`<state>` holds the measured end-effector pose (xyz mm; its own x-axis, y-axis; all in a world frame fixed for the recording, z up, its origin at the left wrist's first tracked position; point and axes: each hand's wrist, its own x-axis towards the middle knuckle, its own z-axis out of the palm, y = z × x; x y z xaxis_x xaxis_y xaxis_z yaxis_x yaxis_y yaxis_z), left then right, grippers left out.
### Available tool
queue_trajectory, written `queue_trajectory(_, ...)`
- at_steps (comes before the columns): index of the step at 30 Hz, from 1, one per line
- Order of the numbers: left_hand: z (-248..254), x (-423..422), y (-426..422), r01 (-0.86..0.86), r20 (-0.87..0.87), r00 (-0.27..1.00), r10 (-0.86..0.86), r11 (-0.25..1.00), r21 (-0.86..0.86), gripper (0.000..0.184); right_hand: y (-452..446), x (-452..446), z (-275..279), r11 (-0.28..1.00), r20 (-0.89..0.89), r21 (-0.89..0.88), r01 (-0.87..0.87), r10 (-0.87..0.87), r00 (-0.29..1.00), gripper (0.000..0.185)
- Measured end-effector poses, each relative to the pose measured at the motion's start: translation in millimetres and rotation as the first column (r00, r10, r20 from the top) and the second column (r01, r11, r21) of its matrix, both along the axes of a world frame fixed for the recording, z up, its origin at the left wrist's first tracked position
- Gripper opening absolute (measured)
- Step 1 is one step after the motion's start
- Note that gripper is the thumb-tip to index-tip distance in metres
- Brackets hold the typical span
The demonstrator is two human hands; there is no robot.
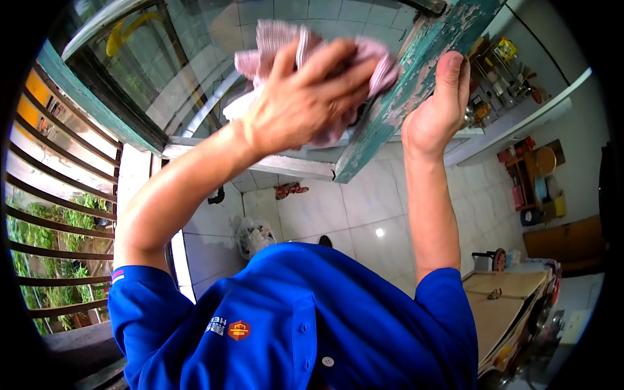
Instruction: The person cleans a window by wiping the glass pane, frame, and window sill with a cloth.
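Note:
My left hand (305, 97) is closed on a bunched pink-and-white striped cloth (279, 40). The cloth lies over the glass pane (214, 39) of a window sash, and its edges are slightly blurred. Along the pane's right side runs a wooden frame (390, 104) with peeling green paint. Just right of that frame my right hand (437, 107) is raised with thumb and fingers stretched out, seen edge-on. Most of its fingers hide behind the thumb, and I cannot tell whether the palm touches the wood.
Curved window bars (62, 247) stand at the left with plants behind them. Below are a tiled floor (370, 195) and a plastic bag (255, 235). Hanging utensils (504, 81) are at the upper right, a wooden shelf (517, 179) farther down, and a covered table (504, 305) at the lower right.

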<state>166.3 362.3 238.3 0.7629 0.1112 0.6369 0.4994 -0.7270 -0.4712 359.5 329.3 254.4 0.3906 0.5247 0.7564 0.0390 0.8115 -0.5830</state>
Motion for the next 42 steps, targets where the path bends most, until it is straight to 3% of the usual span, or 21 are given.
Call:
queue_trajectory(4,-44.5,-10.1,-1.3,-0.036,-0.159,0.986,0.041,0.999,0.033,0.049,-0.8,0.3,-0.5,0.999,-0.041,-0.010,-0.042,0.042,0.998,0.036)
queue_trajectory(7,-16.1,-10.6,3.7,0.005,-0.053,0.999,-0.002,0.998,0.063,0.048,-2.7,0.1,0.1,0.999,-0.036,-0.011,-0.045,0.045,0.998,0.035)
queue_trajectory(10,34.3,4.7,0.7,-0.078,0.109,0.992,0.064,0.988,0.133,0.047,-2.4,-0.1,0.0,0.999,0.003,0.001,0.041,-0.041,0.999,0.035)
queue_trajectory(13,38.6,12.5,3.1,-0.098,0.153,0.986,0.064,0.970,0.223,0.048,-3.6,-2.9,2.7,0.999,-0.005,0.032,-0.024,0.024,1.000,0.033)
queue_trajectory(16,8.6,0.3,-9.1,-0.053,0.012,0.999,0.053,0.998,0.037,0.046,-2.9,0.1,2.2,0.999,0.004,0.024,-0.023,0.023,1.000,0.033)
queue_trajectory(18,-19.4,-1.0,0.5,-0.085,-0.018,0.996,0.089,0.986,0.140,0.047,-2.8,0.7,-0.6,0.999,-0.014,0.015,-0.036,0.036,0.999,0.033)
queue_trajectory(20,-4.0,0.7,0.6,-0.032,0.050,0.998,0.027,0.995,0.099,0.045,-2.1,0.5,-0.2,0.999,-0.024,0.007,-0.049,0.049,0.999,0.033)
queue_trajectory(23,39.9,9.0,-1.4,-0.117,0.214,0.973,0.088,0.985,0.128,0.043,-4.7,-2.8,1.3,1.000,-0.001,0.010,-0.001,0.001,1.000,0.033)
queue_trajectory(30,1.1,2.6,-2.7,-0.097,0.104,0.991,0.084,0.987,0.128,0.053,-7.1,-1.2,-1.3,1.000,-0.013,0.010,-0.022,0.022,1.000,0.033)
queue_trajectory(34,24.3,5.7,2.9,-0.178,0.307,0.942,0.135,0.977,0.114,0.053,-7.6,-2.9,0.0,1.000,0.004,-0.001,-0.004,0.004,1.000,0.034)
queue_trajectory(36,27.1,5.3,-13.0,-0.215,0.208,0.954,0.215,0.976,-0.019,0.056,-6.1,-1.5,-0.9,1.000,0.008,0.007,-0.014,0.014,1.000,0.033)
queue_trajectory(38,6.4,9.3,-5.3,-0.107,0.232,0.967,0.104,0.994,0.000,0.050,-3.9,-0.4,-0.1,1.000,0.010,0.011,-0.021,0.021,1.000,0.033)
queue_trajectory(42,-46.7,8.0,-8.8,-0.092,0.070,0.993,0.092,0.996,-0.005,0.048,1.0,5.0,0.2,0.999,-0.089,0.014,-0.041,0.042,0.995,0.034)
